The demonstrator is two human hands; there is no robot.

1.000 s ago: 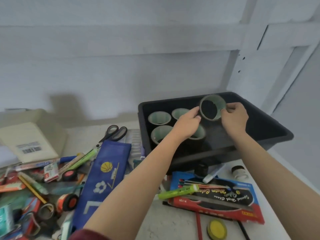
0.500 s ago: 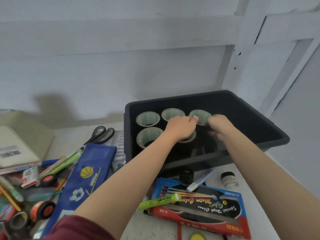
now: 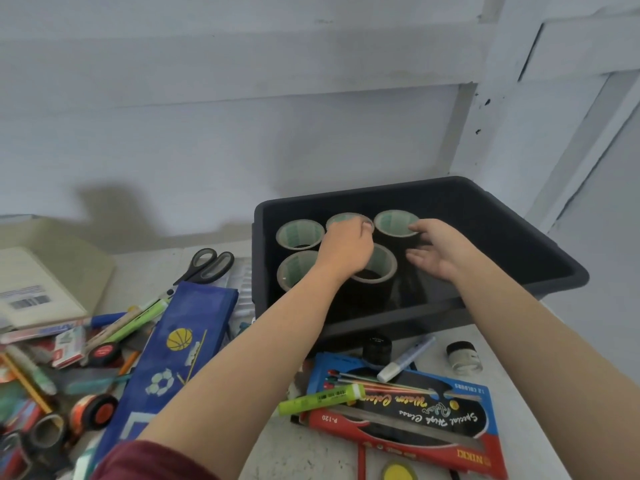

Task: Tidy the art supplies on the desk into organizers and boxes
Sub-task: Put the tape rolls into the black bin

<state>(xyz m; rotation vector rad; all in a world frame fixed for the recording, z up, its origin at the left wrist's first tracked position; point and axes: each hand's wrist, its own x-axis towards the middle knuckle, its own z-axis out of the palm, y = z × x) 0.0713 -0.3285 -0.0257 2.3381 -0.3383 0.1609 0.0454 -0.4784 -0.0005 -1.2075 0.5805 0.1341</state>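
Note:
A black plastic bin [image 3: 485,216] stands at the back right of the desk. Several dark tape rolls with pale green cores stand upright in it: back left [image 3: 300,233], back middle [image 3: 341,219], back right [image 3: 393,221], front left [image 3: 294,271] and front middle [image 3: 381,268]. My left hand [image 3: 346,252] hovers inside the bin with its fingers curled, knuckles at the back middle roll's rim, and I see nothing in it. My right hand [image 3: 440,251] is inside the bin just right of the back right roll, fingers spread and holding nothing.
In front of the bin lie a watercolour box [image 3: 408,407], a green highlighter [image 3: 320,398], a white marker [image 3: 405,358] and two small jars [image 3: 464,356] [image 3: 376,348]. To the left are scissors [image 3: 207,263], a blue pencil case [image 3: 176,348], a beige box [image 3: 38,282] and a heap of pens and tapes [image 3: 52,375].
Both hands lowered a tape roll from above the bin and stood it at the back right. The right hand has let go and opened; the left hand has drawn back left.

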